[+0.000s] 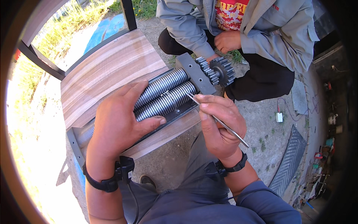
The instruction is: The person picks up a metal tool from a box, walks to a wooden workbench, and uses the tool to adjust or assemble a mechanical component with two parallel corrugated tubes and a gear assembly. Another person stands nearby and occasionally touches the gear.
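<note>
My left hand (120,120) lies across a pair of ridged metal rollers, thumb spread toward the near side and fingers over the far one. The far roller (170,81) and the near roller (170,100) run side by side, partly hidden under that hand. Metal tweezers (229,130) are pinched in my right hand (221,123), their tips at the near roller's right end. A small shiny fragment (165,93) shows between the rollers. Beyond the steel end block (195,73) sit two meshed spur gears, the left gear (207,70) and the right gear (223,71).
The rollers lie on a wood-grain board (112,67) with a dark metal frame (128,15). A crouching person (268,36) faces me, one hand behind the gears. A ribbed black mat (289,162) and a small white box (279,117) lie on the ground at right.
</note>
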### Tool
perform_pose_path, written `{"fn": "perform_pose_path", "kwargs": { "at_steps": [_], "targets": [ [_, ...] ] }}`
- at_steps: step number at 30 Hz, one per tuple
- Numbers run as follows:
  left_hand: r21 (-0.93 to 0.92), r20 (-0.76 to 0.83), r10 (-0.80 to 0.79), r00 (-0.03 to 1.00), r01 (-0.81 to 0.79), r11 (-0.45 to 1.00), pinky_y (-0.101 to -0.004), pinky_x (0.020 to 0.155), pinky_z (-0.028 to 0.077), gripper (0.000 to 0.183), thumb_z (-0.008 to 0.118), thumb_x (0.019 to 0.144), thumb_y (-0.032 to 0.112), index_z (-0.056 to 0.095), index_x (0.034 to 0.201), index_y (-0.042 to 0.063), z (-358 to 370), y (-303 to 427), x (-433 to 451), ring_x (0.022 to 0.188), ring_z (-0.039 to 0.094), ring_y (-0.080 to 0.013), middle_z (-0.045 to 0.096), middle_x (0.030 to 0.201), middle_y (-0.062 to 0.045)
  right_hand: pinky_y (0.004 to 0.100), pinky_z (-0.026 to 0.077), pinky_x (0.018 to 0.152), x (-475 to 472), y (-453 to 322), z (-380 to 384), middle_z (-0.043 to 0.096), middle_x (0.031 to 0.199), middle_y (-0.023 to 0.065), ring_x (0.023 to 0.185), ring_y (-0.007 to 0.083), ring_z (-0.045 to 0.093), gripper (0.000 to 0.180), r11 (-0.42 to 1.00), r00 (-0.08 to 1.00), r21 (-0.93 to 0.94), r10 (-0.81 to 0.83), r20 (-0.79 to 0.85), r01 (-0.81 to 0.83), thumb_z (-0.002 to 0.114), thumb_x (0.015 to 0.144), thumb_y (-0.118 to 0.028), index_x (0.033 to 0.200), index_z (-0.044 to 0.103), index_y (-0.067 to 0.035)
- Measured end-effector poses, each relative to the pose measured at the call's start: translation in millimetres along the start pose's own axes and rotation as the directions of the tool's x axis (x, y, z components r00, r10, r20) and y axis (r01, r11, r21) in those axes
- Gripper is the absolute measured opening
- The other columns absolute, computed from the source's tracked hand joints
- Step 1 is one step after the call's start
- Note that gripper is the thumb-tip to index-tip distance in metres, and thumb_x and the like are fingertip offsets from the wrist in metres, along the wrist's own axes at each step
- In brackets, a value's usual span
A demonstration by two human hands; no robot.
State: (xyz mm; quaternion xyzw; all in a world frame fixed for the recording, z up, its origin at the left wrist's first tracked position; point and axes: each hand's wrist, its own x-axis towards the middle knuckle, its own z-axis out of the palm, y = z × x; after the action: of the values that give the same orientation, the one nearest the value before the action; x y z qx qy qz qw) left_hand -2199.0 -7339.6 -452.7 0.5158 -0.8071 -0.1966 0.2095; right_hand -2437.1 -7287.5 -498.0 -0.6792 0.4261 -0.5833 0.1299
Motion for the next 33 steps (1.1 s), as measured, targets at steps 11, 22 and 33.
{"fn": "perform_pose_path", "kwargs": {
  "at_steps": [11, 22, 33],
  "targets": [
    [0.144, -0.218, 0.147, 0.965, -0.117, 0.983, -0.0468, 0.094, 0.055, 0.081, 0.092, 0.070, 0.041, 0.064, 0.134, 0.001, -18.5, 5.1, -32.3, 0.113, 0.068, -0.0409, 0.069, 0.128, -0.019, 0.0349, 0.059, 0.086, -2.2, 3.3, -27.5, 0.076, 0.104, 0.0141, 0.095, 0.0271, 0.074, 0.020, 0.988, 0.994, 0.115, 0.102, -0.028, -0.098, 0.074, 0.088, 0.005, 0.107, 0.072, -0.001],
    [-0.945, 0.302, -0.073, 0.951, 0.309, 0.110, -0.0359, 0.090, 0.053, 0.057, 0.056, 0.108, 0.049, 0.063, 0.127, -0.004, 32.9, 31.1, -146.1, 0.104, 0.066, -0.0215, 0.068, 0.119, -0.014, 0.0382, 0.060, 0.090, -28.7, -53.8, 6.4, 0.070, 0.121, 0.0079, 0.110, 0.0281, 0.071, 0.029, 0.937, 0.904, 0.302, -0.277, 0.326, 0.178, 0.083, 0.084, -0.018, 0.113, 0.079, -0.015],
    [-0.920, -0.095, -0.352, 0.931, 0.053, 0.388, -0.0332, 0.069, 0.057, 0.036, 0.041, 0.115, 0.028, 0.056, 0.100, 0.000, 23.2, 17.3, -142.9, 0.075, 0.063, -0.0202, 0.062, 0.089, -0.016, 0.0428, 0.050, 0.108, 2.2, -3.6, -64.2, 0.060, 0.142, 0.0142, 0.130, 0.0327, 0.061, 0.050, 0.966, 0.940, -0.138, -0.170, 0.295, 0.218, 0.071, 0.093, -0.015, 0.141, 0.063, -0.008]
  ]
}}
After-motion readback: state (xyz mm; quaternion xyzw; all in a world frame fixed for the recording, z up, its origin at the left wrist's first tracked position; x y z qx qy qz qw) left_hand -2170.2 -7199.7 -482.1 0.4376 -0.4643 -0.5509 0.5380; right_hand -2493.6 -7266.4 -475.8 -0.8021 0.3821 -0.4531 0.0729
